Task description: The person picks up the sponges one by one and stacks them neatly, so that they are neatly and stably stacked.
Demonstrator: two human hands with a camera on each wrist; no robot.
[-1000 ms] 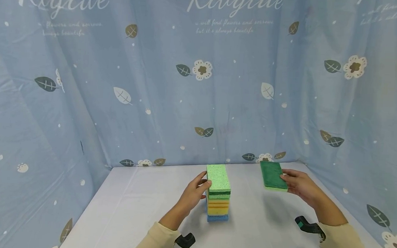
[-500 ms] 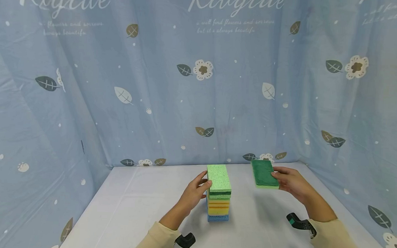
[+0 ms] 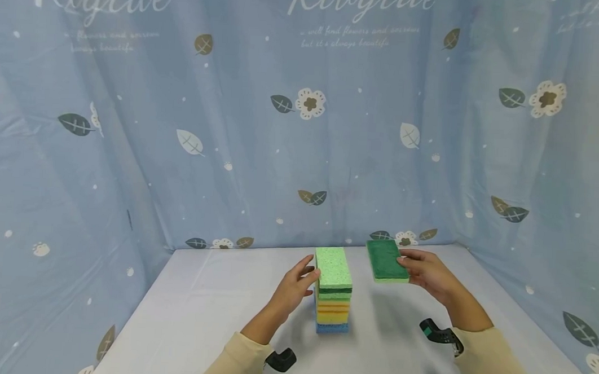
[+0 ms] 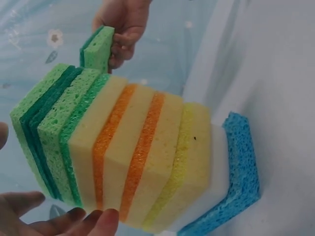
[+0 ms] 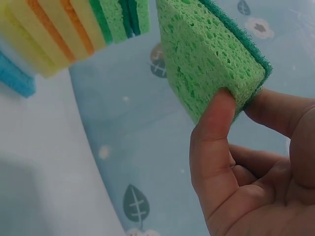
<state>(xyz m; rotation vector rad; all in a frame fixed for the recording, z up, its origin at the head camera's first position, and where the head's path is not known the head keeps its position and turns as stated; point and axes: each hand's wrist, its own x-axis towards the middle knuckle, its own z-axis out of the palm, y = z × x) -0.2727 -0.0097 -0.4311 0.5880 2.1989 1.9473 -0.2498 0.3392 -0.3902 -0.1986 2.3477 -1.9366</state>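
Note:
A tall stack of sponges (image 3: 333, 268) stands upright on the table, blue at the bottom, then white, yellow-and-orange layers, and light green with dark green pads on top. My left hand (image 3: 291, 288) is at the stack's left side, fingers loosely spread around it; in the left wrist view its fingertips (image 4: 106, 222) lie right by the lower layers' edge. To the right of the stack, my right hand (image 3: 429, 273) pinches a green sponge (image 3: 387, 260) in the air, scrub side up. The right wrist view shows thumb and fingers on opposite faces of this sponge (image 5: 211, 59).
The white table (image 3: 222, 301) reaches back to a blue patterned curtain (image 3: 252, 122), which also hangs along both sides. Black camera mounts (image 3: 281, 360) sit at both wrists, below the sleeves' cuffs.
My right hand has carried the green sponge leftward, nearer the stack. The left hand stays beside the stack, and the stack keeps its place; the head view has shifted slightly.

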